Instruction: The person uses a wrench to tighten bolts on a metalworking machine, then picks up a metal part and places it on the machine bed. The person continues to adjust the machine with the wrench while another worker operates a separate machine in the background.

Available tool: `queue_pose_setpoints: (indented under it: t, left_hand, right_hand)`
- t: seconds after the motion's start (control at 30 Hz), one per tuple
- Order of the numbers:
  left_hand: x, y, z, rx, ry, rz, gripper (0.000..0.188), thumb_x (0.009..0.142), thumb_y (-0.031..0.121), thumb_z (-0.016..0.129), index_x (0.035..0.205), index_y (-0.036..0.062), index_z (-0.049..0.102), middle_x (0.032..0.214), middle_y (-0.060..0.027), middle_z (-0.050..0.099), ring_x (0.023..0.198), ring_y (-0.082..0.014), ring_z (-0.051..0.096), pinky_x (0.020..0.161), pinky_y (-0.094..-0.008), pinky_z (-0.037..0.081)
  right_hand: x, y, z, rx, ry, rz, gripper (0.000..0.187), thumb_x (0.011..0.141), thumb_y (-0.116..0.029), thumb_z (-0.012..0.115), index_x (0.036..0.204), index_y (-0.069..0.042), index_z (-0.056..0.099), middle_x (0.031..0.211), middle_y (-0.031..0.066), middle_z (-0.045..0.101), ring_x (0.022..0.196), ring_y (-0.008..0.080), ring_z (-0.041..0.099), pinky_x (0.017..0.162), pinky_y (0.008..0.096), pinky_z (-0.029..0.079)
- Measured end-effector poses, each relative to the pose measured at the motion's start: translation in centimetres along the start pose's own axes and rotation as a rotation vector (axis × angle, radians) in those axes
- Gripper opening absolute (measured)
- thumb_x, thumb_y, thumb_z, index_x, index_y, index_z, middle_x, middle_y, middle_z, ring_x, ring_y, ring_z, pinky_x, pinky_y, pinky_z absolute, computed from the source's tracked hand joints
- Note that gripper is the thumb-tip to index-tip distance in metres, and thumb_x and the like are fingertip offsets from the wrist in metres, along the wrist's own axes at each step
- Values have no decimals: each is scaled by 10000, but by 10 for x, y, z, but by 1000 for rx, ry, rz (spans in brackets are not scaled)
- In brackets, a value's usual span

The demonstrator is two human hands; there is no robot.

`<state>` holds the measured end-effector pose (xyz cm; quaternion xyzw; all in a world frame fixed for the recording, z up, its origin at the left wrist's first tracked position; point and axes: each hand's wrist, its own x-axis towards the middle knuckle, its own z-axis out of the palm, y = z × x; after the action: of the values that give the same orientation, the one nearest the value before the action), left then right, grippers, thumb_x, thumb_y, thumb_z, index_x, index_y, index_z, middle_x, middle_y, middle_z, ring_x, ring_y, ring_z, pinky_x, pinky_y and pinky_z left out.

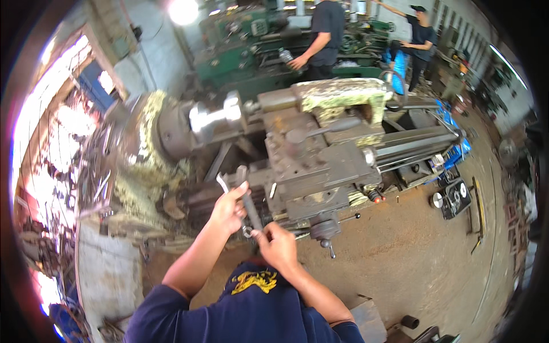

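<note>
My left hand [229, 210] is closed around a combination spanner [222, 183]. Its open jaw sticks up past my fingers and its ring end shows below them. My right hand [277, 246] grips the lower end of a flat grey metal bar [251, 210], which slants upward beside the spanner. The bar's upper end passes close by my left fingertips; whether they also press on it, I cannot tell. Both hands are in front of a large worn lathe [320, 171]. A shiny stepped metal workpiece [214, 119] sits at its chuck [171, 130].
Right of my hands, a lever handle [326, 228] juts from the lathe carriage. Loose tools [103, 183] lie at the headstock's left. A person [327, 37] holding a bottle stands behind the lathe; another person [420, 40] is farther right. A black case [454, 199] rests on the floor.
</note>
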<state>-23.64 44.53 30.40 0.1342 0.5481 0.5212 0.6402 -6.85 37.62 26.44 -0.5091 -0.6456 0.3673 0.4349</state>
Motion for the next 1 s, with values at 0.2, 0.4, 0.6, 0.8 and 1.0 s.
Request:
queue_pose_setpoints:
  t: [0.2,0.4,0.6,0.8,1.0]
  left_hand:
    - [14,-7,13,-80,-37,65,338,884,168,774,743,162,466,563,77,431,408,-36,363,384,-226,288]
    - [50,10,6,-116,-109,6,412,836,190,816,694,184,429,533,62,411,383,-66,378,358,-244,291]
    - [98,40,1,-77,-241,-13,447,753,140,882,800,158,438,572,65,405,385,-73,314,368,-268,249]
    - [136,49,10,20,-326,-66,417,748,82,849,846,159,451,551,65,430,379,-69,346,368,-259,269]
    - [155,47,28,-55,-342,-92,402,749,76,826,774,185,440,576,88,409,392,-50,299,378,-259,236]
  right_hand:
    - [2,10,2,-188,199,12,242,859,-213,768,848,-16,628,685,151,662,585,330,657,544,409,512]
    - [19,13,46,-200,406,91,289,887,-175,743,1101,0,658,797,166,705,686,276,708,640,379,561]
    - [60,20,88,-235,667,65,175,901,-78,708,1014,47,660,685,126,684,594,205,684,575,321,536]
    - [84,25,100,-170,833,93,151,928,-79,690,1006,46,657,709,121,690,622,162,708,569,287,540]
    - [99,21,100,31,904,149,198,939,-58,688,1078,74,637,834,118,717,738,126,694,686,263,565]
